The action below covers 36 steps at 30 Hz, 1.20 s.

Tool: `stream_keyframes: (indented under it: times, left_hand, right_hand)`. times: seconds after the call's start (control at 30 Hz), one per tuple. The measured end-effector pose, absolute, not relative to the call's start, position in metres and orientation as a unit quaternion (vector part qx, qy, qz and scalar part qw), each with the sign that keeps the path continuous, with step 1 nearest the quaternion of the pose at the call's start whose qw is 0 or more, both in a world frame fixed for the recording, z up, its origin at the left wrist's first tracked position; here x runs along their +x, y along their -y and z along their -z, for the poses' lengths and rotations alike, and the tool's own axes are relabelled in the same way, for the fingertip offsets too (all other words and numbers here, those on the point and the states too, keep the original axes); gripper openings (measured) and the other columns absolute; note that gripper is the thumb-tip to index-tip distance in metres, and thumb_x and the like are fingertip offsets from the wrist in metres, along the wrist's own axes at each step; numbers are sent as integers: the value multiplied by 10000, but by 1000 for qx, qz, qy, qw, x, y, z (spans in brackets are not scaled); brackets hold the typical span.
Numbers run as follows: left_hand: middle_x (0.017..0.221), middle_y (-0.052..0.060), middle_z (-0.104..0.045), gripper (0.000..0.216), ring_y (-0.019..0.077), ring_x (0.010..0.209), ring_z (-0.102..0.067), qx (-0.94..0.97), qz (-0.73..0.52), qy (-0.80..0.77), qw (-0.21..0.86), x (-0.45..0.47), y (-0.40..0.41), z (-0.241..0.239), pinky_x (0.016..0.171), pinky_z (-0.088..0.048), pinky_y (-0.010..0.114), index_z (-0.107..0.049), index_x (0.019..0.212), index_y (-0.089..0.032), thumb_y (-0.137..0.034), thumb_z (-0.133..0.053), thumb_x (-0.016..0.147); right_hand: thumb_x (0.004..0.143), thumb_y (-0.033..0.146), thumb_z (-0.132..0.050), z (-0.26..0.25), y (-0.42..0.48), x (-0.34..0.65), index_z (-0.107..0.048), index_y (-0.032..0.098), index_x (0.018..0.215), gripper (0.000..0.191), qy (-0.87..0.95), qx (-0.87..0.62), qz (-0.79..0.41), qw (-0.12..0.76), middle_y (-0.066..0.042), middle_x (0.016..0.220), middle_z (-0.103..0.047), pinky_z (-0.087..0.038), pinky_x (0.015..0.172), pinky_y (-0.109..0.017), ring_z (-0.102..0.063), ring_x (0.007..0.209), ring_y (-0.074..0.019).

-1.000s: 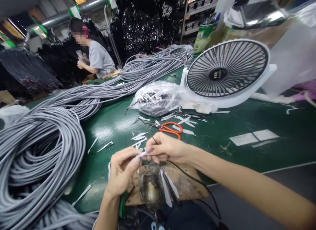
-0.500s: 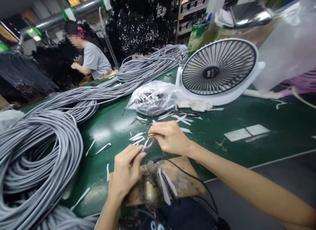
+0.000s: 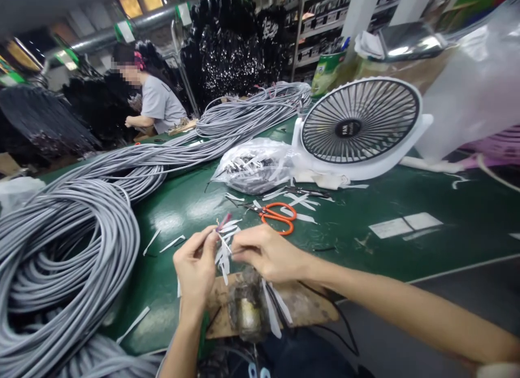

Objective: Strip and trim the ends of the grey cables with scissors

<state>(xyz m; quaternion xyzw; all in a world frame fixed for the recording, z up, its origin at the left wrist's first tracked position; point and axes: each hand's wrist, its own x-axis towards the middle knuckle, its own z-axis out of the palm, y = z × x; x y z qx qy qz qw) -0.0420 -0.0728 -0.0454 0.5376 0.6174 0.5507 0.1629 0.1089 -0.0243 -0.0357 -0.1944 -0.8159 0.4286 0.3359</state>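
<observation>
My left hand (image 3: pixel 195 269) is closed, thumb and forefinger pinching the end of a cable. Thin pink and purple wires (image 3: pixel 224 221) stick out past its fingertips. My right hand (image 3: pixel 266 253) is pinched shut on a thin white strand (image 3: pixel 225 242) that runs across from the left fingertips. Whether the strand is a wire or a filler cord I cannot tell. Orange-handled scissors (image 3: pixel 280 217) lie just beyond my right hand. Below both hands, a small metal-bodied device (image 3: pixel 247 313) sits on a worn brown board (image 3: pixel 309 307).
Thick coils of grey cable (image 3: pixel 117 242) fill the table's left side. Beyond my hands stand a clear bag of scraps (image 3: pixel 255 167) and a white fan (image 3: pixel 357 123). White strips (image 3: pixel 303 200) litter the green table (image 3: pixel 345 221). A co-worker (image 3: pixel 156 104) sits at the far left.
My right hand has moved down and towards me, uncovering the scissors. The wires bridged both hands in a curve; now the pink ones point up freely, and a white strand stretches between the hands.
</observation>
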Motion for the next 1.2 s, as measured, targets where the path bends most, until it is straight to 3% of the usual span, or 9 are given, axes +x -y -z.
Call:
stream_keyframes:
  times: [0.1,0.23,0.37,0.47,0.63,0.77,0.83,1.0,1.2]
  left_hand:
    - [740,58,-690,254,154,627,-606,571,-489,-656,68,-48,69,49,581,-471,250,-722,863,-159,-335,-559,779]
    - [691,49,-650,296,149,579,-584,599,-427,-677,1,-54,68,53,566,-465,263,-694,967,-146,-303,-521,785]
    - [628,32,-629,292,129,504,-552,566,-456,-687,13,-53,73,52,539,-457,255,-700,887,-128,-350,-550,768]
    - [513,-5,-561,303,105,432,-500,528,-503,-675,107,-50,75,50,467,-423,226,-692,843,-125,-380,-546,770]
    - [501,-13,-550,368,62,352,-438,429,-596,-588,340,-49,74,43,349,-341,183,-650,729,-111,-475,-626,684]
    - [486,-29,-528,417,47,324,-419,361,-634,-555,399,-49,74,38,316,-313,170,-618,673,-115,-512,-702,577]
    - [472,-34,-517,429,46,317,-414,355,-631,-554,411,-48,74,37,310,-303,169,-616,675,-115,-519,-709,565]
    - [431,-35,-505,421,49,316,-406,375,-606,-548,438,-48,74,43,329,-308,172,-590,624,-121,-535,-667,623]
    - [380,-26,-507,419,61,324,-417,430,-575,-565,406,-43,77,44,357,-327,171,-555,569,-135,-523,-584,724]
  right_hand:
    - [792,172,-535,34,12,120,-551,150,572,222,886,-296,-281,221,5,554,-533,-301,523,-213,-443,523,-89]
    - [783,214,-574,29,-4,135,-686,169,745,126,908,-348,-210,105,-68,753,-687,-374,593,-226,-605,683,-157]
    - [732,69,-507,24,-15,140,-699,110,852,230,846,-527,-74,24,-172,832,-693,-375,574,-272,-649,779,-254]
    - [664,52,-530,26,-21,140,-697,98,853,257,832,-552,-59,-14,-190,826,-686,-348,531,-268,-653,774,-271]
    - [668,133,-539,35,-23,134,-679,150,745,161,827,-547,-87,92,-107,733,-669,-331,528,-248,-617,672,-203]
    - [688,156,-510,41,-14,123,-605,160,681,96,845,-433,-111,295,-37,671,-593,-368,555,-230,-539,586,-140]
    - [682,154,-524,44,-6,117,-582,159,733,77,849,-370,-135,351,-37,729,-586,-403,590,-232,-542,628,-142]
    - [695,157,-549,51,5,106,-559,153,829,133,863,-306,-103,387,-75,847,-600,-459,713,-274,-562,782,-182]
    - [697,124,-532,56,6,108,-582,156,796,115,878,-312,-41,362,-65,791,-622,-442,651,-251,-570,724,-176]
